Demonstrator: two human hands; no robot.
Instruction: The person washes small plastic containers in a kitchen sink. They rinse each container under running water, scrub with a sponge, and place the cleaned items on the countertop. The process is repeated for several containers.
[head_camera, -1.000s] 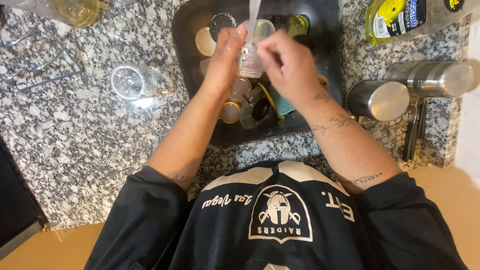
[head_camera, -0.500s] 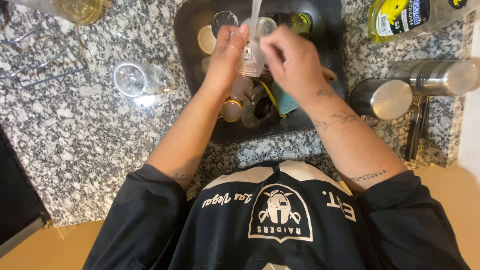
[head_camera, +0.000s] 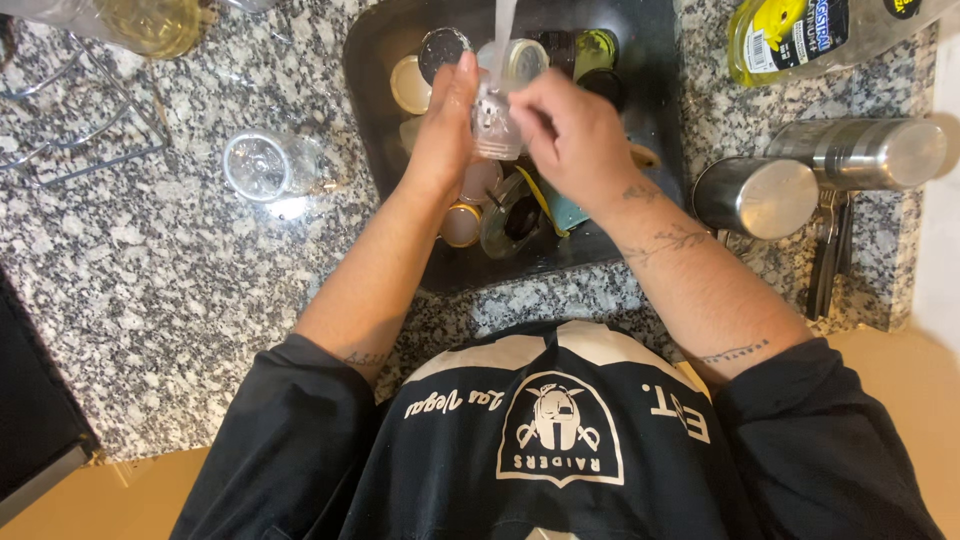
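Left hand (head_camera: 447, 125) and right hand (head_camera: 565, 135) both grasped small clear jar (head_camera: 496, 128) under water stream (head_camera: 503, 25); sink (head_camera: 380, 60) with dishes below grip.

You see warm, yellowish indoor light from overhead, fairly bright and even. Glare sits on the two brushed steel cylinders (head_camera: 820, 175) and the clear upturned drinking glass (head_camera: 262, 165). The dark sink basin (head_camera: 650, 70) stays shadowed. Focus is sharp; edges bow slightly.
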